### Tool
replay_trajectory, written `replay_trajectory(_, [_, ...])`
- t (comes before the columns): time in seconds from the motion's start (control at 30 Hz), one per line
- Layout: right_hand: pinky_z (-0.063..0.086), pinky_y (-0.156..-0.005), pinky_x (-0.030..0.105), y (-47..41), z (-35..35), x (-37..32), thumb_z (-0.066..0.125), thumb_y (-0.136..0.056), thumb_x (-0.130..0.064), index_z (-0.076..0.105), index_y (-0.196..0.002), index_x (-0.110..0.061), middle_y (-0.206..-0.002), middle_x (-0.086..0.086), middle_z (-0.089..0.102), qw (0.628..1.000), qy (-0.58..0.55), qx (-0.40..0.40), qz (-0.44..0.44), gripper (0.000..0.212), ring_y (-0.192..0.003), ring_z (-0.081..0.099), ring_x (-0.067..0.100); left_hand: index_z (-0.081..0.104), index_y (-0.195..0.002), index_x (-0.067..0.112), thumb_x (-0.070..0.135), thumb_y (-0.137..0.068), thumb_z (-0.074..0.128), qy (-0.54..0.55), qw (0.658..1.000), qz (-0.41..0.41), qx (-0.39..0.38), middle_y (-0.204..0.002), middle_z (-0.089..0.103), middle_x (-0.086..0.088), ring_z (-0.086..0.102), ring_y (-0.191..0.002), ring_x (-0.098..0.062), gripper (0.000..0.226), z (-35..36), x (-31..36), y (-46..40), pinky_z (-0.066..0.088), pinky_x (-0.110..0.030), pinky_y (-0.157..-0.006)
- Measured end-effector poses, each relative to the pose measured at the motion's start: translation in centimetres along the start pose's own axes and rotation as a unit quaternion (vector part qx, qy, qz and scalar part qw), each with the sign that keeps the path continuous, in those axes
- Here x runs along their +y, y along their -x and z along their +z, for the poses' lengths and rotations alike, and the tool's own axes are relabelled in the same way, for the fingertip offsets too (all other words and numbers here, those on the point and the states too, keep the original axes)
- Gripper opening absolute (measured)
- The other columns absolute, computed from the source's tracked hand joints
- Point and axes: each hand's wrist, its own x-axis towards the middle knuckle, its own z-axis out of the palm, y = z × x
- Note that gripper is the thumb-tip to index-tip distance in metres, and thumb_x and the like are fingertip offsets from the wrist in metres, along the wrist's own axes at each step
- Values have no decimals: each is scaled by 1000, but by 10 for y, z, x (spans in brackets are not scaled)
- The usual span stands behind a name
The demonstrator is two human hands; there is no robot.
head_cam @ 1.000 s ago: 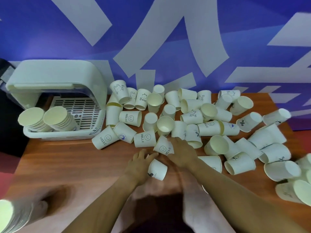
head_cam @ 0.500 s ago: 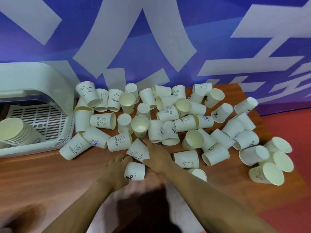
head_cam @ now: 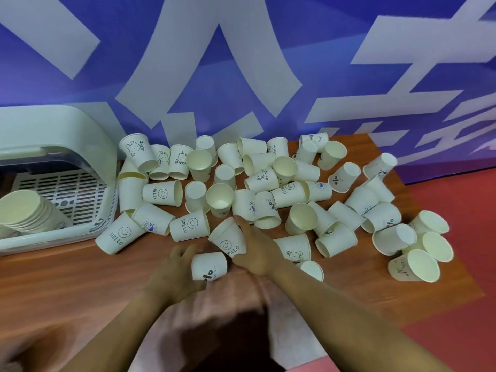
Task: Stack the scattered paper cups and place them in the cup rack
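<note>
Several white paper cups [head_cam: 291, 196] lie scattered across the wooden table [head_cam: 67, 280]. My left hand [head_cam: 174, 272] holds a cup printed "NICE DAY" [head_cam: 209, 268] lying on its side near the front. My right hand [head_cam: 257, 251] grips a "HELLO" smiley cup [head_cam: 228, 238] just behind it. The two cups are close together, almost touching. At the far left stands the white cup rack [head_cam: 53, 146] with a slatted floor. A stack of cups [head_cam: 26, 213] lies on its side inside it.
A blue wall with white shapes rises directly behind the table. The table's right edge drops to a red floor [head_cam: 461, 304], and some cups [head_cam: 418, 264] lie close to that edge. Loose "HELLO" cups [head_cam: 118, 234] lie in front of the rack.
The view has swung a little further right, so the rack sits more to the left. Both hands keep the same two cups, now slightly closer to each other.
</note>
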Motion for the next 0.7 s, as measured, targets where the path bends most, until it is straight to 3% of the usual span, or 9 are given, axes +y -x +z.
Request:
replay_trajectory(0.2, [44, -91, 37, 11, -2, -4, 70, -72, -30, -2, -148, -39, -144, 7, 29, 1000, -16, 9, -2, 106, -123, 46, 28, 32, -128, 23, 48, -73, 74, 52, 997, -37, 39, -113, 34, -1, 53, -100, -23, 74, -7, 2, 14, 43, -30, -84])
replay_trajectory(0.43, [44, -94, 35, 18, -1, -15, 75, -67, -35, 13, -142, -36, -140, 3, 34, 998, -59, -1, -3, 98, -119, 48, 24, 36, -127, 21, 48, -74, 72, 80, 991, -37, 98, -114, 38, -3, 45, -110, -28, 69, -17, -4, 26, 40, -38, -95])
replay_trajectory(0.6, [41, -74, 29, 25, 1, -28, 75, -64, -37, 20, -127, -35, -112, -7, 51, 998, -64, 2, -13, 83, -95, 55, 15, 38, -131, 26, 43, -75, 73, 92, 989, -45, 110, -115, 37, -2, 43, -114, -28, 67, -22, -10, 38, 37, -35, -99])
replay_trajectory(0.7, [39, -73, 28, 23, 2, -37, 74, -62, -39, 21, -128, -36, -116, -7, 48, 997, -66, 9, -26, 85, -95, 52, 13, 37, -136, 27, 41, -77, 72, 95, 987, -51, 123, -120, 35, -2, 40, -119, -28, 70, -28, -16, 47, 34, -35, -103])
